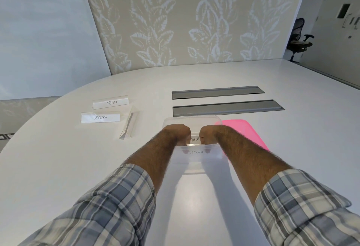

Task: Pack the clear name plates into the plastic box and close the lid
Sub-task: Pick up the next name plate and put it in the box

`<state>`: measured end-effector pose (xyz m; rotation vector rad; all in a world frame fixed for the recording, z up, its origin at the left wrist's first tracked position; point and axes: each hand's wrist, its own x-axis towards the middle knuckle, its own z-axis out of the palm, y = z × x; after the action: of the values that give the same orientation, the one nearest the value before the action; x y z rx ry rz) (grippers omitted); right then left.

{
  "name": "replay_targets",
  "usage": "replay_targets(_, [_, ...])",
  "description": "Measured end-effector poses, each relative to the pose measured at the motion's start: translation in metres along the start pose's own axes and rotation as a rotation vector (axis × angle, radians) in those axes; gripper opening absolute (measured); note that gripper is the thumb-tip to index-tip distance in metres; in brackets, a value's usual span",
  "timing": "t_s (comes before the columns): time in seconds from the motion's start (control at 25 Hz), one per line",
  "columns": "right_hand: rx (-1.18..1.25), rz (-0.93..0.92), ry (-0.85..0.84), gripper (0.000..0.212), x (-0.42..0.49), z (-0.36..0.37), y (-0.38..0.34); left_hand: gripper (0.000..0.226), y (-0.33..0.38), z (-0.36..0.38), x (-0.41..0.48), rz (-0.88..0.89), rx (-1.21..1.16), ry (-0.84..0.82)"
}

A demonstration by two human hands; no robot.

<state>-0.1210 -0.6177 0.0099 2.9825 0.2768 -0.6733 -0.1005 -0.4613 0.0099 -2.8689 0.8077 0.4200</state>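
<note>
Both hands, left hand (178, 133) and right hand (207, 133), reach down inside the plastic box (194, 119), fingers curled around a name plate (194, 139), probably seating it flat. Three more plates (111, 102) wait left of the box; pink lid (247, 134) sits right.

1 wide view, from head height. It faces forward and down over the white table (194, 82). Both forearms fill the lower frame, close.

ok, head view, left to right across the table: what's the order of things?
ZEBRA name plate → BEAR name plate → unlabelled name plate lying end-on → left hand → right hand, both in the plastic box → pink lid.
</note>
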Motion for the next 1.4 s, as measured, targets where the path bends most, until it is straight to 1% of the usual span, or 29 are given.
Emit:
replay_targets(0.2, [0.022,0.011,-0.021,0.036,0.001,0.000,-0.005,0.038,-0.002,0.001,0.002,0.011,-0.001,-0.048])
replay_targets(0.32, [0.080,0.020,0.006,0.030,-0.003,-0.004,-0.003,0.025,-0.005,0.000,0.001,0.041,-0.033,0.004])
replay_targets(0.4, [0.163,0.019,0.058,0.025,-0.007,-0.010,-0.001,0.024,-0.011,-0.008,-0.003,0.045,-0.132,0.085])
replay_targets(0.48, [0.232,0.007,0.161,0.024,-0.010,-0.021,0.000,0.035,-0.020,-0.021,-0.010,0.018,-0.210,0.225])
replay_targets(0.6, [0.269,0.012,0.393,0.032,-0.012,-0.039,-0.004,0.040,-0.045,-0.038,-0.022,-0.008,-0.198,0.462])
replay_targets(0.64, [0.272,0.018,0.455,0.034,-0.011,-0.045,-0.007,0.042,-0.055,-0.042,-0.025,-0.002,-0.189,0.499])
replay_targets(0.68, [0.284,0.024,0.503,0.042,-0.009,-0.050,-0.011,0.047,-0.066,-0.044,-0.030,-0.001,-0.176,0.515])
replay_targets(0.76, [0.278,0.035,0.559,0.070,-0.004,-0.058,-0.021,0.057,-0.087,-0.046,-0.039,-0.025,-0.142,0.521])
replay_targets(0.84, [0.229,0.019,0.611,0.083,0.004,-0.067,-0.035,0.060,-0.109,-0.045,-0.052,-0.068,-0.119,0.517])
replay_targets(1.04, [0.200,-0.002,0.591,0.087,0.022,-0.086,-0.079,0.064,-0.171,-0.029,-0.088,-0.198,-0.130,0.494])
replay_targets(1.2, [0.150,-0.039,0.622,0.087,0.041,-0.104,-0.126,0.066,-0.228,-0.015,-0.116,-0.287,-0.137,0.487])
replay_targets(1.4, [0.118,-0.061,0.608,0.085,0.075,-0.122,-0.189,0.067,-0.309,0.002,-0.139,-0.337,-0.200,0.490])
